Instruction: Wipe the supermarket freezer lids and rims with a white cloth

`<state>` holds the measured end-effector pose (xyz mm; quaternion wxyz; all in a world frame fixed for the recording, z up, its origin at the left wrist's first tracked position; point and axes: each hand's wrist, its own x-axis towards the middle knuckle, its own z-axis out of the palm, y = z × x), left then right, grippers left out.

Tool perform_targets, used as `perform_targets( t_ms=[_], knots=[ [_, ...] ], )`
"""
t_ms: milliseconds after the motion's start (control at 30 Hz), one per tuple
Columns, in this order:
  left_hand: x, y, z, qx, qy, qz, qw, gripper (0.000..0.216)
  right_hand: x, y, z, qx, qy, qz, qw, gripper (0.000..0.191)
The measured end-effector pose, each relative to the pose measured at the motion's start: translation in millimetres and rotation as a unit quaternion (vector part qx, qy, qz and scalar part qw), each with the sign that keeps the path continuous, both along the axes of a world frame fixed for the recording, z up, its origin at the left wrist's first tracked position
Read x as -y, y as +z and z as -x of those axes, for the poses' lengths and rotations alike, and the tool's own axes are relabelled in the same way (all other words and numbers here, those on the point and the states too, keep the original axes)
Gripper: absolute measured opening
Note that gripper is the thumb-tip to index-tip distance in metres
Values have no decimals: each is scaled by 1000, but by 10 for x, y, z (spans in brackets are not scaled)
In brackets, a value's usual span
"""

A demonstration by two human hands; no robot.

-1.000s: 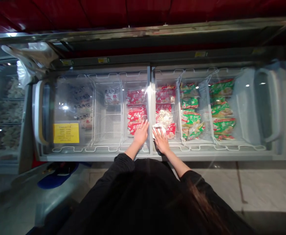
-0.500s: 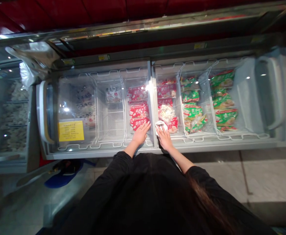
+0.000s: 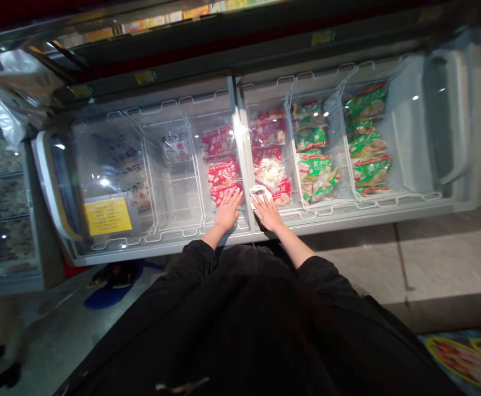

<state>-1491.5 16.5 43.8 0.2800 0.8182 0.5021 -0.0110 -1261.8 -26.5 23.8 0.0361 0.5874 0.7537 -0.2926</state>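
Observation:
Spread flat on the glass lid (image 3: 174, 212) of a chest freezer, my left hand (image 3: 227, 213) lies open, just left of the middle frame bar (image 3: 243, 148). It holds nothing, and a ring shows on one finger. My right hand (image 3: 268, 213) presses a crumpled white cloth (image 3: 261, 192) against the glass right of that bar. Under the lid, red dumpling bags (image 3: 224, 172) lie below my left hand. More red bags (image 3: 268, 131) lie beyond the cloth, with a pale, whitish patch among them.
Green bags (image 3: 316, 165) fill wire baskets to the right. A yellow notice (image 3: 107, 215) sits on the left glass, near a white lid handle (image 3: 53, 187). Clear plastic bags (image 3: 21, 82) hang at the upper left. A blue cap-like object (image 3: 108, 295) is on the floor.
The camera view has tilted and shifted, so the freezer appears higher and further left. Both hands stay at nearly the same spots on the glass, the cloth still under my right hand.

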Motion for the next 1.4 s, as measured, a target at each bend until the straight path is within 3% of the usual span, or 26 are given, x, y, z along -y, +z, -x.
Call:
perform_targets(
  t_ms=[100, 233, 333, 467, 633, 867, 967, 1033, 1133, 1300, 1400],
  knots=[
    [35, 19, -93, -11, 30, -2, 999, 85, 69, -19, 59, -7, -6, -7, 1000, 65],
    [126, 40, -270, -26, 82, -4, 996, 82, 454, 21, 34, -19, 15, -3, 1000, 65],
    [249, 63, -460, -35, 121, -2, 992, 84, 705, 74, -126, -41, 62, -1, 997, 60],
    [477, 80, -783, -47, 145, 9, 988, 88, 811, 90, -460, -56, 94, -11, 994, 56],
    [684, 34, -1127, -62, 198, 1, 978, 85, 883, 71, -1182, -20, 44, -29, 998, 60],
    [722, -2, -1391, -61, 284, 3, 957, 88, 964, 87, -2748, 49, -42, -40, 997, 63],
    [816, 37, -1465, -70, 290, 8, 955, 88, 964, 63, -3044, 67, -69, -44, 994, 64],
    [922, 83, -1479, -73, 276, 13, 958, 85, 952, 64, -2978, 79, -101, -47, 991, 65],
    [1084, 161, -1410, -68, 232, 19, 970, 82, 892, 108, -2531, 79, -101, -48, 991, 67],
    [1208, 204, -1102, -53, 165, 27, 985, 88, 762, 145, -1308, 8, 48, -35, 998, 62],
    [1252, 172, -896, -56, 174, 17, 983, 90, 747, 114, -641, -31, 110, -24, 993, 61]
  ],
)
